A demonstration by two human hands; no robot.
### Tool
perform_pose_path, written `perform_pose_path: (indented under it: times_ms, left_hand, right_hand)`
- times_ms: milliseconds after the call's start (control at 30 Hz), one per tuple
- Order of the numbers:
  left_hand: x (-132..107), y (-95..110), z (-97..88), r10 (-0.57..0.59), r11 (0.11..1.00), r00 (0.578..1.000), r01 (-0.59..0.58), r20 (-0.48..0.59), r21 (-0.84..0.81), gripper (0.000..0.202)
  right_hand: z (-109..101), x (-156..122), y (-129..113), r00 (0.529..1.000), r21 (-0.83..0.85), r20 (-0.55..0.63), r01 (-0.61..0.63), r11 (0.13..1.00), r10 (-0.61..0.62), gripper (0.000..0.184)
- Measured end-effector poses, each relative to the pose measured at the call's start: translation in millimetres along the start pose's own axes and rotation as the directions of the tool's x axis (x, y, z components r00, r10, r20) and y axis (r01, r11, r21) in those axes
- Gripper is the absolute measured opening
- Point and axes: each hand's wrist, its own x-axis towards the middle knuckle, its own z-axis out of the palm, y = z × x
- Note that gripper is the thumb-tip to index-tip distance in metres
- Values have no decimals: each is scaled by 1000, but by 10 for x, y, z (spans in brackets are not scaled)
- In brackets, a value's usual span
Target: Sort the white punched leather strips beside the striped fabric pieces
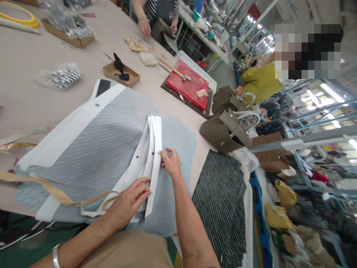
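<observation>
So the fanned bunch of white strips (155, 136) is right between my hands, lying on a pile of grey-blue striped fabric (111, 128). My right hand (172, 162) has its thumb at the edge of the top strip, fingers curled in close; can't tell if that's a real pinch. My left hand (128, 201) is nearer me, fingers loosely bent, tips against the strips, and I can't tell if it's gripping anything. A dark metal snap (152, 153) sits just left of my right thumb. There's a tan strap (52, 188) running off past my left hand, and a dark striped fabric stack (220, 208) right of my right forearm. Beyond my right hand: an olive handbag (220, 130), then a red board (186, 82) with a hammer (178, 73) on it.
</observation>
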Motion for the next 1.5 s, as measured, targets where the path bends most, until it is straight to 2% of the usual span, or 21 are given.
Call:
perform_pose_path:
  times_ms: [67,200,300,367,467,533,600,667,733,800,900,967,1033,1100,1200,1267,1300,1367,1400,1433,1500]
  left_hand:
    - [7,45,6,54,998,997,-55,48,25,27]
    - [28,120,78,109,991,987,-117,115,65,27]
    - [31,143,147,110,991,986,-119,123,65,27]
    - [24,139,183,97,993,991,-103,87,57,26]
    - [18,115,227,66,996,997,-69,49,55,26]
    - [28,97,256,48,997,997,-52,61,60,27]
    - [47,84,284,26,998,998,-29,63,60,28]
    - [69,74,307,-11,999,999,9,43,48,30]
    - [87,59,325,-62,997,998,62,17,37,31]
    - [100,36,334,-114,993,994,114,-4,29,32]
    - [104,7,329,-165,986,986,165,-30,1,34]
    - [98,13,313,-180,983,983,179,-41,-28,35]
    - [88,54,289,-174,984,984,172,-38,-41,36]
    - [76,130,263,-139,990,990,138,-41,-24,36]
    - [57,285,233,-29,999,996,32,-79,26,35]
    - [48,387,224,70,996,993,-64,-97,56,35]
    - [45,430,223,123,990,988,-115,-98,75,35]
    - [47,490,225,222,968,971,-210,-85,135,36]
    - [51,507,226,267,952,961,-250,-73,178,38]
    - [58,516,228,306,931,950,-286,-60,227,39]
    - [74,521,227,376,881,926,-345,-39,323,42]
  right_hand:
    - [-9,-82,8,999,-8,-3,40,999,-40,59]
    - [-40,-227,-56,976,-233,29,219,948,-218,70]
    - [-79,-264,-81,964,-269,57,265,926,-259,57]
    - [-116,-266,-67,957,-258,77,290,922,-280,53]
    - [-180,-255,-9,936,-208,93,353,912,-341,42]
    - [-214,-235,55,929,-134,59,369,920,-364,37]
    - [-230,-205,136,953,-3,37,300,954,-300,38]
    - [-233,-176,223,985,166,60,150,975,-162,40]
    - [-253,-162,302,995,313,84,16,950,-44,43]
    - [-335,-177,368,999,382,46,-3,924,-15,44]
    - [-665,-269,488,986,325,-136,134,936,-94,41]
    - [-1033,-379,627,949,220,-274,218,951,-155,41]
    - [-1483,-525,834,903,114,-399,221,969,-159,44]
    - [-1961,-707,1088,851,41,-516,139,989,-98,51]
    - [-2596,-1014,1454,773,-28,-634,-58,998,27,57]
    - [-2868,-1203,1601,725,-108,-684,-213,971,83,58]
    - [-2934,-1283,1626,691,-163,-718,-280,946,81,59]
    - [-2896,-1411,1557,649,-260,-761,-334,906,21,61]
    - [-2792,-1461,1462,659,-284,-752,-301,910,-16,60]
    - [-2638,-1503,1330,703,-287,-710,-223,931,-50,57]
    - [-2221,-1574,985,848,-210,-515,17,978,-125,44]
